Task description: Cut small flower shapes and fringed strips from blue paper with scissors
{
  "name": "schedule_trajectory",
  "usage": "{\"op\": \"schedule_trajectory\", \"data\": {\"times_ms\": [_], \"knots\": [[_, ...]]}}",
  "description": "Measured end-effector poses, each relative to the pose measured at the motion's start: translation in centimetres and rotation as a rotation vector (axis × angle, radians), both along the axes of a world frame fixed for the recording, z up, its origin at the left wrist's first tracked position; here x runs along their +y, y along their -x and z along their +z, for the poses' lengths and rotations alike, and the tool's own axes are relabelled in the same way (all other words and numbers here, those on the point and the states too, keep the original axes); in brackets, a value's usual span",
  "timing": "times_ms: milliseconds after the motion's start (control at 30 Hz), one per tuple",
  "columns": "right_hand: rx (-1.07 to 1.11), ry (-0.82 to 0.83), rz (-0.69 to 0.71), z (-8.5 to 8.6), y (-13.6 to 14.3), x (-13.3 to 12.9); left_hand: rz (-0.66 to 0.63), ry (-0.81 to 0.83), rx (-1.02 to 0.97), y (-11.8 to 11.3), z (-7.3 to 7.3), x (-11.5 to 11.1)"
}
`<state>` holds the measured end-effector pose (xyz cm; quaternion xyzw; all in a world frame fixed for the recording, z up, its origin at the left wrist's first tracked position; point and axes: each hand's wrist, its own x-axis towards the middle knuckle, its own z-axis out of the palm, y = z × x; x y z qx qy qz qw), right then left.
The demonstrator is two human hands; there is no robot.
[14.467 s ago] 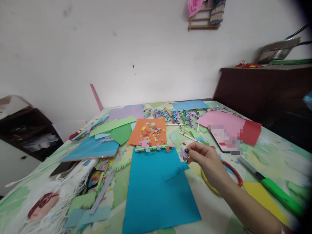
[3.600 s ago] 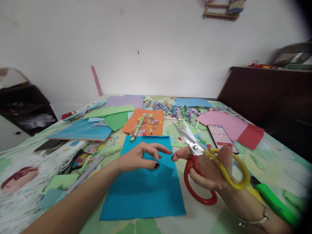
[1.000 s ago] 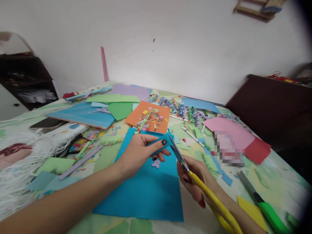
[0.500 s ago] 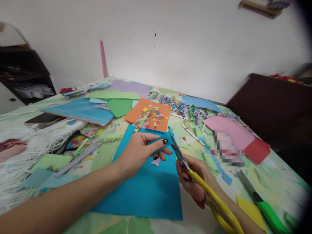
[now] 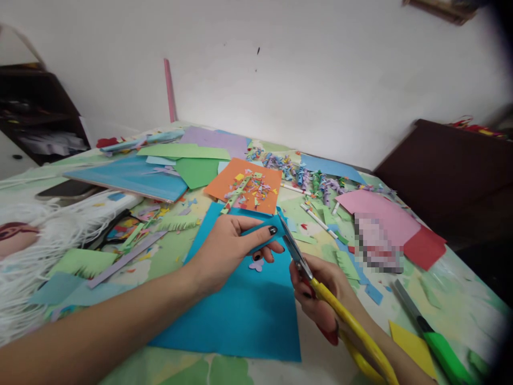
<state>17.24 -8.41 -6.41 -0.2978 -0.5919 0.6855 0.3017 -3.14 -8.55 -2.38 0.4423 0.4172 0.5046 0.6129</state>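
Between thumb and fingers, my left hand (image 5: 244,240) pinches a small folded strip of blue paper (image 5: 273,222). My right hand (image 5: 320,289) grips yellow-handled scissors (image 5: 344,315), whose blades point up and left and meet the right end of the strip. Whether the blades are fully closed I cannot make out. Below both hands lies a large blue paper sheet (image 5: 236,315), with a small lilac paper shape (image 5: 256,266) on it under my left fingers.
Orange paper (image 5: 210,187) with paper scraps lies ahead. A green-handled knife (image 5: 441,342) and yellow paper (image 5: 409,342) are at right. White cord (image 5: 76,230), a phone (image 5: 68,190) and a blue folder (image 5: 132,179) sit left. Curled paper strips (image 5: 300,174) lie near the wall.
The view has tilted slightly. Both hands, the strip and the scissors stay in nearly the same place, with the blades still at the strip's end.
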Motion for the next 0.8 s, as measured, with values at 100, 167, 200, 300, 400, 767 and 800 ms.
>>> {"op": "schedule_trajectory", "data": {"times_ms": [100, 167, 200, 300, 400, 767, 800], "knots": [[0.027, 0.022, 0.000, 0.0, 0.1, -0.2, 0.006, 0.021, -0.025, -0.1, 0.0, 0.0], [0.012, 0.000, -0.019, -0.2, 0.1, -0.2, 0.010, 0.029, -0.041, -0.1, 0.0, 0.0], [0.005, -0.008, -0.029, -0.3, 0.1, -0.2, 0.012, 0.029, -0.047, -0.1, 0.0, -0.1], [-0.001, -0.002, -0.028, -0.6, 0.1, -0.1, 0.013, 0.039, -0.061, 0.0, 0.1, -0.1], [0.012, 0.000, -0.015, -0.6, 0.1, -0.1, 0.020, 0.062, -0.072, -0.1, 0.1, -0.1], [0.053, 0.057, 0.003, 0.4, 0.6, -0.3, 0.019, 0.075, -0.100, 0.0, 0.1, -0.1], [0.054, 0.052, 0.007, 0.4, 0.7, -0.3, 0.018, 0.075, -0.100, 0.0, 0.1, -0.1]]}}
